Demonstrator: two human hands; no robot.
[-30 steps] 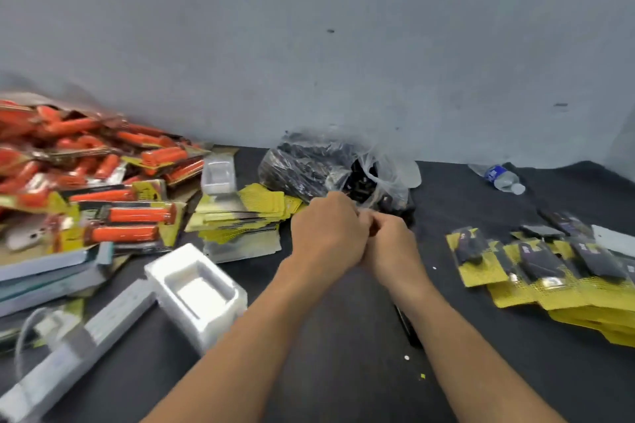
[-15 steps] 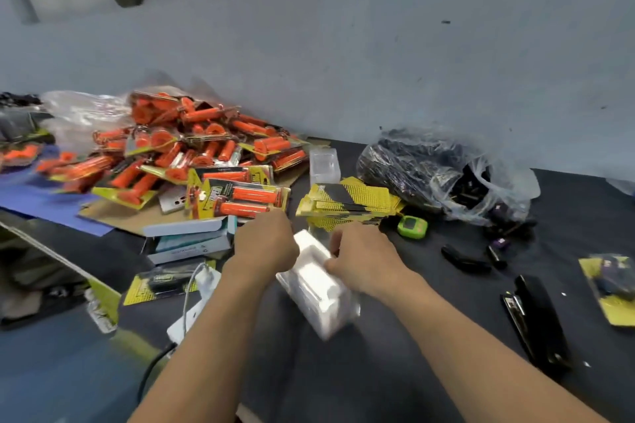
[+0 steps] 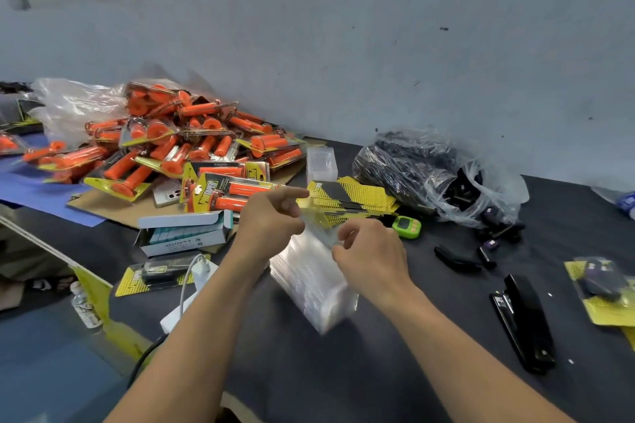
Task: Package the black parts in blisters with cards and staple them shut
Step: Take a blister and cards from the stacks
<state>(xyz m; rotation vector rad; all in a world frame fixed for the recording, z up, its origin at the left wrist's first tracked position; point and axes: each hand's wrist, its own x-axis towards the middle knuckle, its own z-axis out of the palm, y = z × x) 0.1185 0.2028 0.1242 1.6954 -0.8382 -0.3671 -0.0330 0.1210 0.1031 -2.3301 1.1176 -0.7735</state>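
A stack of clear blisters stands on the dark table in front of me. My left hand and my right hand both pinch one clear blister just above the stack's top. Yellow and black cards lie fanned behind my hands. Loose black parts lie to the right, below a clear bag of black parts. A black stapler rests at the right. A packed yellow card shows at the right edge.
A heap of orange grips in blister packs fills the left of the table. An open white box, a white charger with cable, a small green timer and a clear plastic box sit near the stack. The table edge runs at lower left.
My hands have lifted from gripping the blister stack and now hold a single blister above it. The view has shifted slightly right and closer.
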